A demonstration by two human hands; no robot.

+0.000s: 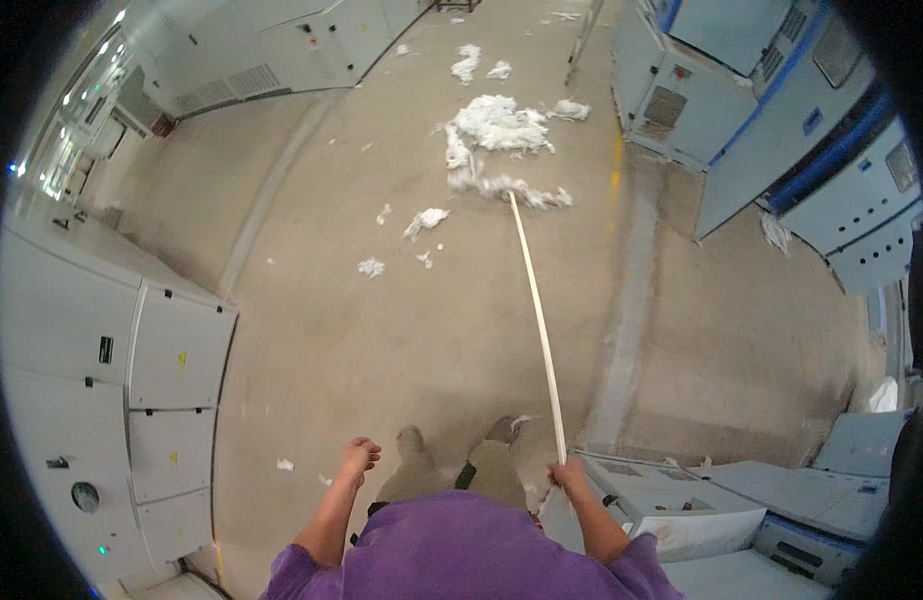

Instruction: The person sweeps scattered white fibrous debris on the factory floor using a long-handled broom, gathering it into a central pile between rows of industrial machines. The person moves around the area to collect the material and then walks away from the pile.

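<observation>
My right hand (569,473) is closed round the pale handle (538,313) of a long mop near its top end. The handle runs forward across the floor to a shaggy, whitish mop head (510,188). That head lies against the near side of a large heap of white cotton-like fluff (500,122); fibres make the border between them hard to see. My left hand (360,457) hangs free beside my left leg, fingers loosely bent and apart, holding nothing.
Smaller tufts of fluff (426,222) lie scattered over the brown floor (422,340). Grey machine cabinets (177,355) line the left. On the right stand more machines with blue trim, one panel (742,165) jutting out. A low machine housing (697,505) sits close to my right arm.
</observation>
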